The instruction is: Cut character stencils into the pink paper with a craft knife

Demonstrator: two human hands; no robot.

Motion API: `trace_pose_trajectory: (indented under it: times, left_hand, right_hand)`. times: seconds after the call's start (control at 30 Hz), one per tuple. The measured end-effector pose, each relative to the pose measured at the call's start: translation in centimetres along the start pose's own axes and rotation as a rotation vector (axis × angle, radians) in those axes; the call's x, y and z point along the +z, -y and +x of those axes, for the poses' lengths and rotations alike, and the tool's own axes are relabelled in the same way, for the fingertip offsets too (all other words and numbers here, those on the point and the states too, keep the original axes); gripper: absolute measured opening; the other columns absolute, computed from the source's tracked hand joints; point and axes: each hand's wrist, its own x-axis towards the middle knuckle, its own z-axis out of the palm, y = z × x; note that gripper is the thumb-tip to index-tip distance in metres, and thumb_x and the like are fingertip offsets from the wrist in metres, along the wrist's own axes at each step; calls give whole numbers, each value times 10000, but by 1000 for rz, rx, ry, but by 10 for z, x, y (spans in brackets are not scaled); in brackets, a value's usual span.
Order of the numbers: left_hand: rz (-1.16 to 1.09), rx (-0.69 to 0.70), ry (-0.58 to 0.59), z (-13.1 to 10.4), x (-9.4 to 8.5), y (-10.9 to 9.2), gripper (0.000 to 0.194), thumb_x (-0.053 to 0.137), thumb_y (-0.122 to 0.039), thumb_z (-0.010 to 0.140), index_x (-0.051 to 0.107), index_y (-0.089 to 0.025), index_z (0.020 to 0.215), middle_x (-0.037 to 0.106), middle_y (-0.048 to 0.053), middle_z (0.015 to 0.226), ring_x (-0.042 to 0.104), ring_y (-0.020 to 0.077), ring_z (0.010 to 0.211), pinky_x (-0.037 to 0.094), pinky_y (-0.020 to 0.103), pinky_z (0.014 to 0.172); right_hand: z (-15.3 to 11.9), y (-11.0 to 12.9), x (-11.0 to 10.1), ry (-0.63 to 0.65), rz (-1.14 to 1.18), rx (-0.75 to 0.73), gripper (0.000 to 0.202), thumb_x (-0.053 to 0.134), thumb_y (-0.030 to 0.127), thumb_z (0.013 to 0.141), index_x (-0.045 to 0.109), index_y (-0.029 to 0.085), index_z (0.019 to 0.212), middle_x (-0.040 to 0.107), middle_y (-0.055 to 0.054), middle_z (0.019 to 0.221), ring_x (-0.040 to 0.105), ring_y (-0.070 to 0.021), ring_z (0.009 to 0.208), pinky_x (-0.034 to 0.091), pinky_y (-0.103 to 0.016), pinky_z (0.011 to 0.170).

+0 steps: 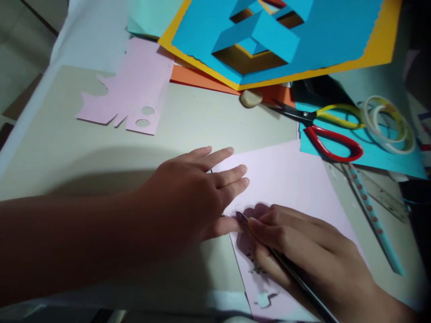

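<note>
A sheet of pale pink paper [286, 175] lies on the table in front of me. My left hand [198, 193] rests flat on its left edge, fingers stretched out and slightly spread. My right hand [303, 251] grips a slim dark pen [296, 273], whose tip touches the sheet beside my left thumb. A faint small curved mark shows just above the tip. Lower on the same sheet, partly shadowed by my right hand, are dark marks and a small cut-out opening [263, 299].
A cut pink paper piece [134, 85] lies at upper left. A blue and yellow pop-up card [202, 40] stands at the back. On the right are scissors [308, 117], tape rolls [387, 125], a light blue pencil [375, 220] and a clear ruler [380, 193]. A beige eraser-like lump [251, 98] sits near the scissors.
</note>
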Motion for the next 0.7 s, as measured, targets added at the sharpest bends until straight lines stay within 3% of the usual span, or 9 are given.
trace_pose_trajectory:
  times: [0.1, 0.2, 0.3, 0.4, 0.57, 0.7]
  left_hand:
    - [17, 22, 5, 0, 2, 2, 440, 547, -471, 1027, 626, -172, 1341, 623, 1, 1429, 483, 304, 1425, 399, 472, 1176]
    - [37, 32, 19, -1, 2, 2, 439, 540, -453, 1032, 612, -170, 1359, 608, 1, 1446, 463, 309, 1439, 386, 476, 1180]
    - [11, 20, 30, -1, 2, 1, 438, 570, -445, 1020, 610, -177, 1363, 602, -5, 1453, 452, 299, 1448, 363, 460, 1198]
    - [-34, -1, 10, 0, 2, 1, 480, 651, -496, 967, 635, -186, 1332, 624, -9, 1428, 473, 294, 1434, 365, 450, 1204]
    - [-17, -2, -3, -1, 5, 3, 537, 698, -549, 917, 635, -211, 1330, 628, -32, 1421, 480, 286, 1430, 374, 452, 1205]
    - [59, 38, -63, 0, 10, 5, 654, 772, -648, 796, 661, -228, 1286, 664, -52, 1371, 541, 282, 1379, 428, 426, 1163]
  right_hand:
    - [5, -1, -3, 88, -16, -150, 184, 628, 115, 911, 576, 256, 1016, 725, -28, 849, 748, -236, 891, 595, -295, 655]
    - [8, -2, -3, 114, -15, -174, 148, 579, 171, 958, 582, 213, 1100, 730, -65, 901, 745, -253, 939, 608, -320, 723]
    - [7, -2, -2, 112, -10, -195, 68, 542, 182, 980, 587, 226, 1007, 719, -64, 866, 743, -261, 946, 598, -336, 715]
    - [4, -4, -2, 96, -3, -152, 166, 621, 121, 922, 560, 258, 852, 713, -32, 832, 745, -255, 957, 591, -330, 722]
    - [5, -4, 2, 31, -24, -141, 111, 672, 170, 914, 607, 255, 942, 723, -6, 841, 740, -222, 929, 589, -287, 670]
    - [9, -2, 5, -46, 29, -149, 111, 660, 111, 920, 637, 209, 875, 757, -16, 895, 739, -175, 820, 568, -263, 658]
